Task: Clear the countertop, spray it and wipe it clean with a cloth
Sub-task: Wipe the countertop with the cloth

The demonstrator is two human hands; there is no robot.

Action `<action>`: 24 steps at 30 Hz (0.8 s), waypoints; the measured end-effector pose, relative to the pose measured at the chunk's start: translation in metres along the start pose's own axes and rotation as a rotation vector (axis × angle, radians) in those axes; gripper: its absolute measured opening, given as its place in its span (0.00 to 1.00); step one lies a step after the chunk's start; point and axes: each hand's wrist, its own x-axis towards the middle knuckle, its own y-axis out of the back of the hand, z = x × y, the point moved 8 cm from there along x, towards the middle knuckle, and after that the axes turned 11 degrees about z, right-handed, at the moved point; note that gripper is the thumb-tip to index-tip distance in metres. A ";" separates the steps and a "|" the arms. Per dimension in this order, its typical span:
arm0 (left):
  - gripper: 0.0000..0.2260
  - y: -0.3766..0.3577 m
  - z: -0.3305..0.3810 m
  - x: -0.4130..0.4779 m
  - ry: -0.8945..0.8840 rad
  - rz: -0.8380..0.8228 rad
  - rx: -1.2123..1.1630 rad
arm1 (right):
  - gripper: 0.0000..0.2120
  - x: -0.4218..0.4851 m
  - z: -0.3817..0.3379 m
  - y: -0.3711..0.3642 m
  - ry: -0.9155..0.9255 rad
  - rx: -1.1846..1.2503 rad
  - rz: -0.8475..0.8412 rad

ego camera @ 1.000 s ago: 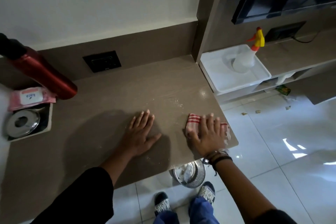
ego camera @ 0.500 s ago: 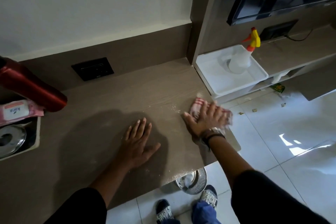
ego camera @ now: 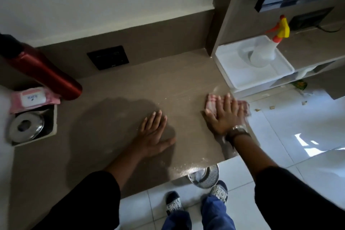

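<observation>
The brown countertop (ego camera: 121,84) fills the middle of the view, with wet streaks and white specks near its right end. My right hand (ego camera: 225,115) presses flat on a red-and-white striped cloth (ego camera: 211,102) at the counter's right edge. My left hand (ego camera: 154,132) lies flat on the counter with fingers spread, holding nothing. A clear spray bottle (ego camera: 263,52) with a yellow and orange trigger stands in a white tray (ego camera: 240,74) to the right of the counter.
A red bottle (ego camera: 46,73) leans at the left, beside a pink wipes pack (ego camera: 31,99) and a round metal lid (ego camera: 26,129) in a recess. A black socket plate (ego camera: 108,57) sits on the backsplash. A metal bin (ego camera: 207,175) stands on the floor by my feet.
My right hand has slid the cloth away from me along the counter's right end, toward the white tray. My left hand has stayed flat in about the same place.
</observation>
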 end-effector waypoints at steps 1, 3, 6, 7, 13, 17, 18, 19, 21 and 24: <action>0.41 0.001 0.000 0.000 -0.008 0.010 0.012 | 0.46 0.012 -0.024 -0.001 0.027 0.000 -0.013; 0.43 0.004 0.003 -0.001 -0.030 0.040 0.024 | 0.43 0.005 -0.062 -0.007 0.164 -0.029 -0.020; 0.45 0.008 0.006 -0.007 -0.039 0.117 0.011 | 0.38 -0.054 -0.058 -0.019 0.305 -0.048 -0.007; 0.45 0.009 0.007 -0.008 -0.047 0.148 0.011 | 0.36 -0.072 -0.045 -0.021 0.314 -0.039 0.002; 0.44 0.012 0.008 -0.013 -0.070 0.237 0.046 | 0.38 -0.064 0.001 -0.017 0.148 -0.056 -0.048; 0.41 0.020 0.000 -0.022 0.006 0.276 -0.007 | 0.45 0.000 -0.048 -0.005 0.070 0.030 -0.041; 0.40 0.025 -0.010 -0.031 0.062 0.324 -0.052 | 0.46 0.007 -0.061 -0.003 0.082 0.035 -0.052; 0.39 0.029 -0.024 -0.044 0.120 0.377 -0.091 | 0.46 0.007 -0.072 -0.003 0.107 0.030 -0.062; 0.38 0.035 -0.060 -0.073 0.243 0.473 -0.107 | 0.45 -0.012 -0.086 -0.008 0.212 -0.023 -0.057; 0.37 0.043 -0.114 -0.094 0.437 0.520 -0.087 | 0.41 -0.064 -0.089 -0.016 0.344 -0.050 -0.043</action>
